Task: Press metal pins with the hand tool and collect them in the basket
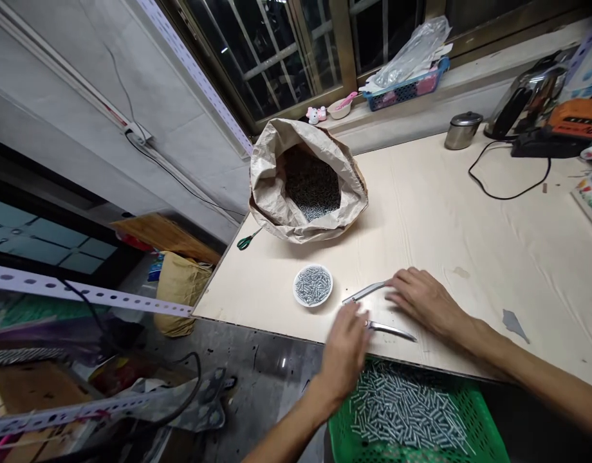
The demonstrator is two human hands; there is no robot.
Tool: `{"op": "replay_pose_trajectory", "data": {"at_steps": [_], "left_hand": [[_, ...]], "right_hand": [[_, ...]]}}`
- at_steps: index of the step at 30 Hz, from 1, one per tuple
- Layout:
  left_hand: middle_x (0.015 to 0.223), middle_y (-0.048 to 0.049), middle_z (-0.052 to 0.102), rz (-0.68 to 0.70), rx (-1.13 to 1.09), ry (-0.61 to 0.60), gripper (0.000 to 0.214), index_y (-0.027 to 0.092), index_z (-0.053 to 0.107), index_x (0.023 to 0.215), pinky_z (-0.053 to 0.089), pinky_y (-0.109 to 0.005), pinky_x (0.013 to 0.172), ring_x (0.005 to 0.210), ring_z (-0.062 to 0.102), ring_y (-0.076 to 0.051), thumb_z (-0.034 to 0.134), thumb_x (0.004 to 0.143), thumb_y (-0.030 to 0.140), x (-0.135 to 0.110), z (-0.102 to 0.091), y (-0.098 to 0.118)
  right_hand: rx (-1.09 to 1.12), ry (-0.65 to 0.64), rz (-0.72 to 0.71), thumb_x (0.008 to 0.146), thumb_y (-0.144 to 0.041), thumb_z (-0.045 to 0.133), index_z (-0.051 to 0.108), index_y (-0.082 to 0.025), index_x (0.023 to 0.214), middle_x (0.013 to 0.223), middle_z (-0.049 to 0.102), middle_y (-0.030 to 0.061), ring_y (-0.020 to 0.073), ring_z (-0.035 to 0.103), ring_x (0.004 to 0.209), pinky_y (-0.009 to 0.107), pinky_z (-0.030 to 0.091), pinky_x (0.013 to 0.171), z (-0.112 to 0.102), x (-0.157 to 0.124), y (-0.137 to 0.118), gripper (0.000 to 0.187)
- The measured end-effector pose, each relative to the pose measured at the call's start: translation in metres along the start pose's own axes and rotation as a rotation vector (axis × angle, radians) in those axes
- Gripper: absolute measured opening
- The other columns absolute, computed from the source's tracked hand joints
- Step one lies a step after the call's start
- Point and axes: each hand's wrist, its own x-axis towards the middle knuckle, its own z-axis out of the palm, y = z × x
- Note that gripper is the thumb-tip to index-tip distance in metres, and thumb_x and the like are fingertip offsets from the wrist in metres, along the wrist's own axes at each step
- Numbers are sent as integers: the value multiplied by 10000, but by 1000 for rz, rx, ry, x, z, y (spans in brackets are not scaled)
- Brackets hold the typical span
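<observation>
Nearest me, below the tabletop [470, 218] edge, a green basket [342, 440] holds a thick heap of small grey pins [402, 408].

Above it, my left hand [347, 350] lies palm down across the edge. It is blurred, and its fingers cover one end of the near strip [392, 330], a slim curved piece of metal. I cannot tell whether my grip is closed on it.

My right hand [421, 299] lies open and flat, gripping nothing. Its fingertips touch the end of the far strip [366, 292]. Both strips lie on the tabletop, neither lifted.

Just beyond my left hand sits a white dish [296, 292], filled with pins. Farther back stands a paper sack [267, 186], open at the top and loaded with more. Green scissors [248, 241] lie beside it. At the far side are a steel cup [462, 128] and a kettle [527, 96].

I judge the work is well begun, given the heap in the basket. With 1 full dish and a loaded sack, much looks left.
</observation>
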Motion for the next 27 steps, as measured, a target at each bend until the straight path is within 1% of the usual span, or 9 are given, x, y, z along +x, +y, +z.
{"op": "replay_pose_trajectory", "data": {"at_steps": [2,3,4,6,10,13,16,23,27], "left_hand": [[1088,-117,606,-181,130,237,281,201,607,1125,517,-437,868,1043,567,-231,384,958,235,0,-20,-27],[1008,-107,608,-243,201,298,254,199,632,1065,517,-427,834,985,563,-233,409,950,238,0,-30,-42],[970,-100,601,-284,254,317,234,201,644,1034,513,-413,813,954,552,-233,433,942,250,2,-39,-56],[909,-85,588,-311,323,308,228,207,659,1002,504,-376,773,898,534,-224,445,937,252,6,-52,-82],[906,-74,587,-279,378,206,238,208,672,1000,480,-323,740,878,509,-210,445,936,245,16,-59,-114],[905,-71,587,-270,387,130,233,215,677,996,464,-296,706,883,500,-208,458,934,262,23,-57,-123],[876,-66,585,-267,410,80,245,219,678,987,451,-281,672,872,493,-205,443,942,272,30,-57,-124],[895,-61,594,-129,456,-30,203,202,669,895,465,-280,709,885,501,-189,473,929,239,42,-61,-125],[860,-62,599,-90,374,-55,134,191,652,835,467,-272,683,880,530,-196,528,888,193,51,-69,-127]], "right_hand": [[66,-39,-46,950,-363,439,621,-206,991,898,611,72,208,540,818,345,411,704,3,-19,-14,244],[77,-62,-47,944,-392,446,619,-214,990,899,607,68,207,539,806,348,411,697,6,-27,-19,252],[80,-70,-62,939,-404,453,618,-216,985,889,604,65,208,537,791,349,410,685,11,-34,-24,254],[62,-82,-66,957,-327,422,617,-214,947,850,596,53,200,529,756,347,401,670,22,-43,-28,226],[-35,-46,-29,964,-244,386,611,-204,882,801,586,46,205,517,733,358,384,661,29,-43,-21,243],[-68,-16,-11,962,-235,389,609,-202,876,806,589,48,202,520,731,352,384,658,23,-39,-13,239],[-73,15,-13,957,-225,403,609,-197,889,807,586,48,193,517,727,341,382,653,21,-39,-10,219],[-85,45,0,949,-226,435,610,-201,882,801,578,42,188,510,733,331,364,665,29,-41,-10,189],[-74,70,-4,957,-227,421,603,-201,873,796,575,37,180,501,729,321,341,666,28,-39,-10,202]]}}
